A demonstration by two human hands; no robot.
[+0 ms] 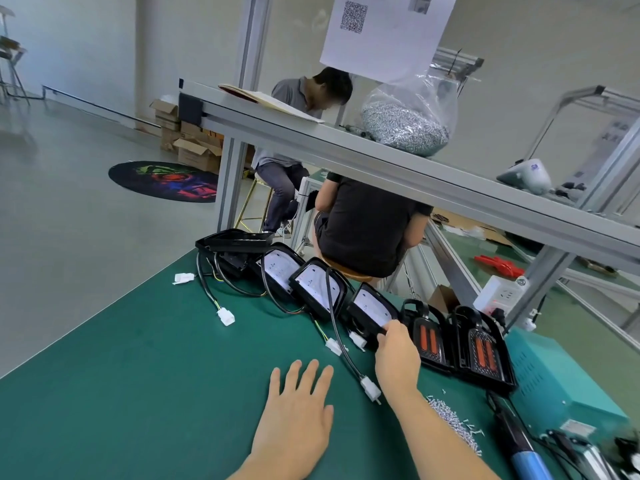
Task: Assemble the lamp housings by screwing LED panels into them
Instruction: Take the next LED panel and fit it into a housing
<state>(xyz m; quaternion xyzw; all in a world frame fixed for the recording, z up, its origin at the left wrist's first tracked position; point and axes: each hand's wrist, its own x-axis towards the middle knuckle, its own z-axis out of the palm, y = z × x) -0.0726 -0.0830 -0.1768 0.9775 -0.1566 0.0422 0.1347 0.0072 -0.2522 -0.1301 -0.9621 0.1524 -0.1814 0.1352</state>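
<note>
A row of black lamp housings leans along the far edge of the green mat (138, 358). Three of them show white LED panels; my right hand (396, 355) grips the near edge of the rightmost of these, a lamp housing (370, 311). To its right stand two housings with orange lenses (481, 348). My left hand (298, 407) hovers flat over or rests on the mat with fingers spread, holding nothing. Black cables ending in white connectors (370, 388) trail from the housings. Loose screws (453, 422) lie in a small heap by my right forearm.
An electric screwdriver with a blue grip (519, 441) lies at the near right beside a teal power box (561, 382). An aluminium shelf (381, 150) overhead carries a bag of screws (405, 123). Two people sit beyond the bench.
</note>
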